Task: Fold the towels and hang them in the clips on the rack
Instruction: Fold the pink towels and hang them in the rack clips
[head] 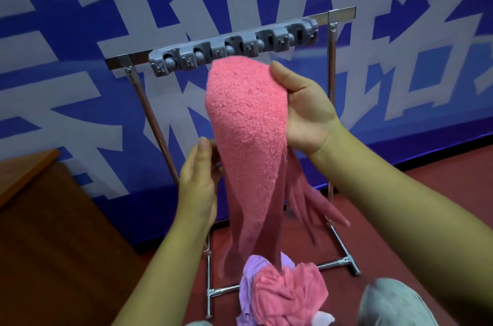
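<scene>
Knee (392, 304): grey cloth, rounded, bottom right corner.
Pile (282, 291): crumpled pink and lilac towels on the red floor.
Pink towel (248, 123): fluffy, nubbly, hanging in a long tapering fold just below the clip strip.
Right hand (304, 109): palm up, thumb and fingers clasping the towel's upper edge.
Left hand (198, 181): upright beside the towel; grip cannot be told.
Rack (330, 91): shiny metal tubes.
Clip strip (234, 47): grey plastic, round rollers.

Right grip (304, 109) raised, fingers curled; left grip (200, 179) lower, pinching.
</scene>
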Action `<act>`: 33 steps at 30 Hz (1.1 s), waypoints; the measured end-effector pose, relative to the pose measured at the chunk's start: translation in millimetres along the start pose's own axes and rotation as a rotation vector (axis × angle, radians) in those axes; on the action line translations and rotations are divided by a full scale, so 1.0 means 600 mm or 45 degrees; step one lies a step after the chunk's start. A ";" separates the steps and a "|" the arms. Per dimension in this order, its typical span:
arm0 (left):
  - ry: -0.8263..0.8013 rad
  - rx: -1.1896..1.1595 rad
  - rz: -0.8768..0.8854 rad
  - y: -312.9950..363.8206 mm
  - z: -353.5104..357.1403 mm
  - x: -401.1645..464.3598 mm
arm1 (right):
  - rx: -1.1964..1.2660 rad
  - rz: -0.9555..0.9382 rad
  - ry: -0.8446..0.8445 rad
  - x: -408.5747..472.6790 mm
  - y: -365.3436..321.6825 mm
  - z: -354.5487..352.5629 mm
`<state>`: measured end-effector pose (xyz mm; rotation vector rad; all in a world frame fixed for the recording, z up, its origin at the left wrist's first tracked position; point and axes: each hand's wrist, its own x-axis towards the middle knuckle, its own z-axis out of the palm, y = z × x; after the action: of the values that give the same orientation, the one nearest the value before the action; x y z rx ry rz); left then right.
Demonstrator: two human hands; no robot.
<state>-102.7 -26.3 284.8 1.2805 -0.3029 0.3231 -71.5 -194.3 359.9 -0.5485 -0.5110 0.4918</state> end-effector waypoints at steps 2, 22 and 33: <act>-0.200 0.026 0.012 0.030 0.002 0.000 | -0.029 -0.002 -0.015 0.003 -0.002 0.006; -0.621 -0.197 -0.638 0.079 0.012 0.002 | 0.130 0.107 0.259 0.005 -0.016 0.013; -0.478 0.357 -0.043 0.158 0.051 0.021 | -0.351 0.216 0.049 -0.022 -0.001 0.004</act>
<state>-130.0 -31.0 381.1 1.6219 -0.5690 0.0947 -82.7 -201.3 357.9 -0.8695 -0.5011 0.5753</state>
